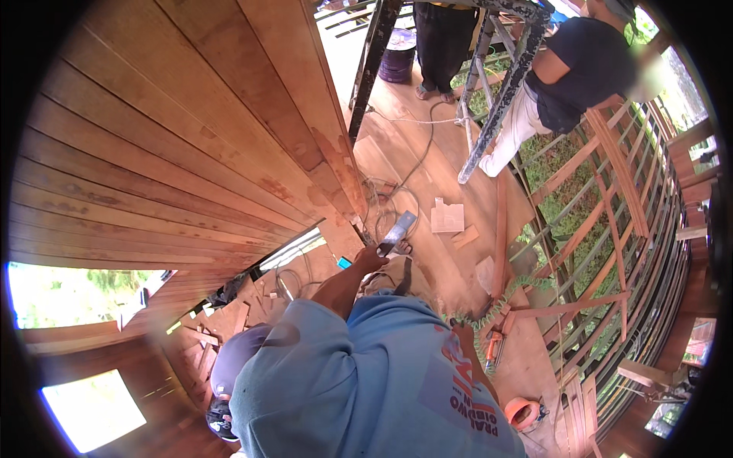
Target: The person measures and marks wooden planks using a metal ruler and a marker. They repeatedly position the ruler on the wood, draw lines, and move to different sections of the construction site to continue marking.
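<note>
My left hand [372, 257] is closed round a flat silver-grey metal piece [398, 230] with a dark part near the fingers; its exact kind is unclear. The piece is tilted up and away over the plank floor. My right arm hangs at my right side, and its dark hand [460, 327] is small and partly hidden, so its fingers do not show. Close to it run a green coiled hose [489, 324] and an orange-and-grey tool [494, 348]. A small turquoise object [343, 262] shows just left of my left hand.
A wall of wooden boards [191, 114] rises at the left. Ahead stand a paint-worn metal frame [500, 99] and two people, one in a dark shirt [584, 69]. Cables [416, 164] and a pale board piece [447, 217] lie on the floor. At right are open slats [603, 221].
</note>
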A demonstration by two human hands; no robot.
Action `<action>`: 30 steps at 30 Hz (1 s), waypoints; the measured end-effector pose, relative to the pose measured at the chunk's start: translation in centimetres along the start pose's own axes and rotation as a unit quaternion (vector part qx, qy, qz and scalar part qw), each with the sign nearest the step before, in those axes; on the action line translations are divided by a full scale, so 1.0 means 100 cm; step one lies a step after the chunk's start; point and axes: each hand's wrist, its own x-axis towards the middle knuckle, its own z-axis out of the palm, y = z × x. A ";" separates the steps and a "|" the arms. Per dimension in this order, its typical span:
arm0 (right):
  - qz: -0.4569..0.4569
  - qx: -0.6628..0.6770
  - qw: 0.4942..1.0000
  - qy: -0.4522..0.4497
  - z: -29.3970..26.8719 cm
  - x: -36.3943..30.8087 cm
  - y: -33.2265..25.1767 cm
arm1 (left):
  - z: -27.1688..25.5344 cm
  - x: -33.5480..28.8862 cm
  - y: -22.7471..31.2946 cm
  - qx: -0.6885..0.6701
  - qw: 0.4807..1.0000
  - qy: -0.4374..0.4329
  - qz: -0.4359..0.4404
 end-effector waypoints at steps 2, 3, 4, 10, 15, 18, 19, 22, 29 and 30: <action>0.026 -0.020 0.999 0.005 0.004 0.006 0.007 | -0.003 -0.001 0.005 -0.002 1.000 -0.014 -0.012; 0.038 -0.012 0.999 -0.001 0.005 0.009 0.011 | -0.005 -0.003 0.007 -0.007 1.000 -0.013 0.002; 0.010 0.008 1.000 -0.002 0.008 0.019 0.012 | -0.011 0.000 0.010 -0.011 1.000 -0.025 0.003; 0.062 0.035 0.997 0.020 0.020 0.030 0.024 | -0.023 -0.014 0.017 -0.010 0.999 -0.036 0.002; 0.080 0.103 0.991 0.013 0.022 0.023 0.023 | -0.023 -0.018 0.012 0.003 1.000 -0.023 -0.017; 0.082 0.098 0.992 0.006 0.023 0.020 0.023 | -0.026 -0.019 0.011 0.012 0.999 -0.015 -0.026; 0.066 0.089 0.994 0.008 0.023 0.020 0.024 | -0.027 -0.019 0.012 0.016 0.999 -0.021 -0.029; 0.068 0.071 0.995 0.016 0.025 0.021 0.032 | -0.032 -0.019 0.018 0.030 0.998 -0.056 -0.028; 0.079 0.058 0.995 0.029 0.034 0.034 0.050 | -0.030 -0.009 0.024 0.039 0.999 -0.036 -0.008; 0.110 0.053 0.992 0.031 0.034 0.034 0.052 | -0.028 -0.006 0.021 0.041 0.999 -0.032 0.012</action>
